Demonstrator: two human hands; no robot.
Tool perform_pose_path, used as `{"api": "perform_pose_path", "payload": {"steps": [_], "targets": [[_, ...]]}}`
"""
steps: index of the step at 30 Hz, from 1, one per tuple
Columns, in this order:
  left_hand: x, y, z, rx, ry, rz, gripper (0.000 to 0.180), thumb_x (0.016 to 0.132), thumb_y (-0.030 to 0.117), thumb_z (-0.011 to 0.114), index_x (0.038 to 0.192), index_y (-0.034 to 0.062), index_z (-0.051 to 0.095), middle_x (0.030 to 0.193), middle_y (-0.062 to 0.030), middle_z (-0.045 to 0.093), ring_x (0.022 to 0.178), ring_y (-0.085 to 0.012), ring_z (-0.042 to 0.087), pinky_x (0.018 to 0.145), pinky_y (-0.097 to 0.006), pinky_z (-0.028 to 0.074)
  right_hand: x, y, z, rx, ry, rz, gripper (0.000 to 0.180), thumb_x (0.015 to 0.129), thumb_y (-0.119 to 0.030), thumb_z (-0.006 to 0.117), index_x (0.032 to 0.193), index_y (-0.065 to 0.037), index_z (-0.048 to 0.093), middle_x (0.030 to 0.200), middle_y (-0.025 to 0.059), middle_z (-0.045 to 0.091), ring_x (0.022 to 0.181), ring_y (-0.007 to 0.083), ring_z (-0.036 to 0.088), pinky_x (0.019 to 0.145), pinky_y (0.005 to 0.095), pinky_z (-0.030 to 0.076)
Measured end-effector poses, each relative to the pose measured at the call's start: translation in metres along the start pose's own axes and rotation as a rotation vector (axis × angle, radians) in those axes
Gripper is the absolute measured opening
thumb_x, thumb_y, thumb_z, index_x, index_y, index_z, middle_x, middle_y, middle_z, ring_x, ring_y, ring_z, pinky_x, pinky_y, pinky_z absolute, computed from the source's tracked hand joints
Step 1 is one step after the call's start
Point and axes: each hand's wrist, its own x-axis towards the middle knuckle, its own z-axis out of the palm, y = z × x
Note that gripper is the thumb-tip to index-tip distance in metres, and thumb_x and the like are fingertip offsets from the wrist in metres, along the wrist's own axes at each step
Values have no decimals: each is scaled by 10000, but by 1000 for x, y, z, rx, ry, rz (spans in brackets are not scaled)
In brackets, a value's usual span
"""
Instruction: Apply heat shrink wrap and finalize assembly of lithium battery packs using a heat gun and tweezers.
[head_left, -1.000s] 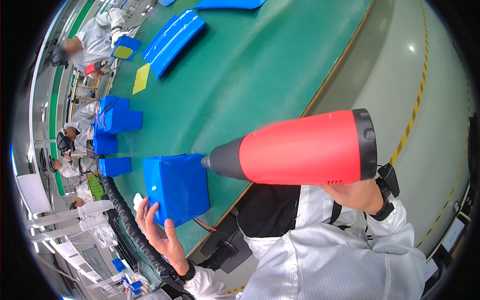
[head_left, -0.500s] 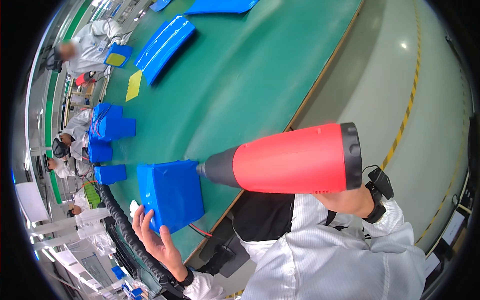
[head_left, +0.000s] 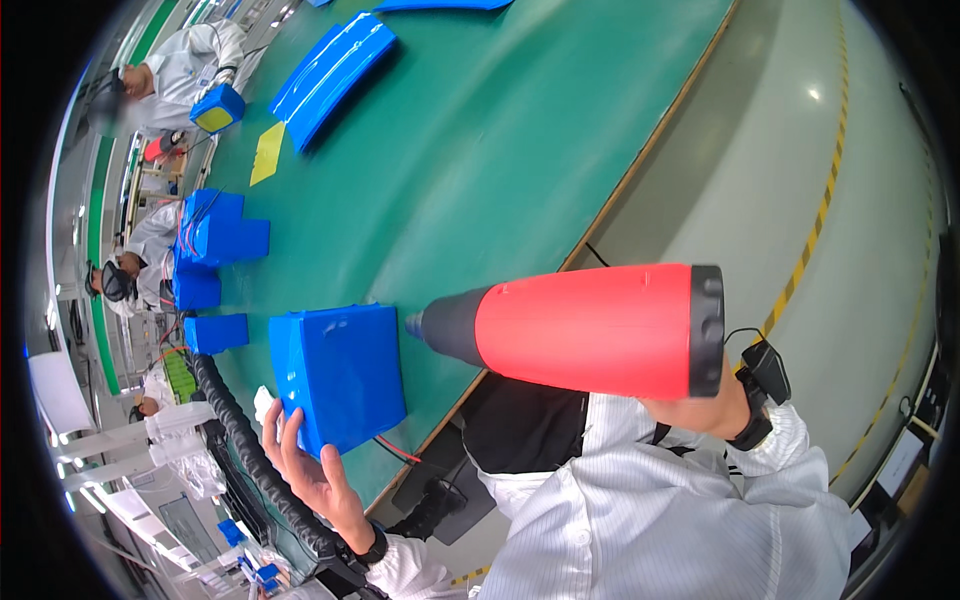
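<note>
My right hand [head_left: 715, 408] grips a red and black heat gun [head_left: 585, 330]; the gun's body hides most of the fingers. Its dark nozzle points left at a block wrapped in blue film [head_left: 350, 380], with a small gap between. The block stands on the green table near its edge, and a red wire [head_left: 398, 450] comes out by its lower side. My left hand [head_left: 318, 490] has its fingers spread, with fingertips and thumb against the block's lower left corner. A bit of white material [head_left: 263, 403] lies beside those fingers.
More blue-wrapped blocks [head_left: 230, 240] with wires stand along the far left of the green table [head_left: 480, 170]. Blue film sheets [head_left: 335, 80] and a yellow sheet [head_left: 267, 153] lie farther away. A black ribbed hose [head_left: 245, 440] runs at left. Other people [head_left: 190, 75] work across the table.
The heat gun has moved slightly right and down, widening the gap between nozzle and block. My left hand stays at the block's corner. The view has shifted a little.
</note>
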Motion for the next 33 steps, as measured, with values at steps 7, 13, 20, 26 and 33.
{"api": "perform_pose_path", "payload": {"steps": [7, 13, 20, 26, 33], "targets": [[-2, 1, 0, -52, 7, -10, 492, 993, 363, 613, 1325, -1, 620, 1512, -230, 427, 1426, -389, 422, 1202, -543, 309, -24, 12, 2, 93, -128, 27, 441, 672, -194, 890, 1040, -79, 677, 1031, 101, 637, 865, 335, 589, 727, 425, 446], [-7, 2, -8, -30, 16, -25, 458, 1029, 321, 534, 1311, -30, 621, 1504, -237, 439, 1412, -393, 446, 1190, -521, 321, 14, -16, -10, 153, -145, -42, 394, 658, -238, 862, 923, -69, 623, 848, 102, 614, 697, 343, 571, 608, 422, 455], [-13, -5, -10, -55, 53, -30, 465, 1041, 329, 517, 1311, -35, 619, 1499, -225, 451, 1396, -377, 473, 1173, -492, 344, 12, -16, -7, 122, -147, -172, 352, 654, -239, 855, 856, -97, 604, 862, 70, 620, 717, 317, 590, 595, 404, 466], [-16, -5, -10, -79, 75, -54, 456, 1049, 329, 512, 1322, -23, 616, 1504, -217, 446, 1392, -373, 483, 1164, -486, 357, 0, -13, -6, 47, -166, -146, 370, 704, -226, 843, 994, -112, 643, 998, 87, 631, 787, 323, 601, 670, 413, 478], [-17, -7, -9, -42, 71, -48, 422, 1055, 231, 453, 1349, -42, 586, 1523, -198, 453, 1365, -301, 493, 1135, -422, 386, -24, -2, -8, 107, -221, -109, 609, 769, -342, 836, 1296, -114, 632, 1347, 132, 567, 1168, 386, 541, 965, 511, 434]]}}
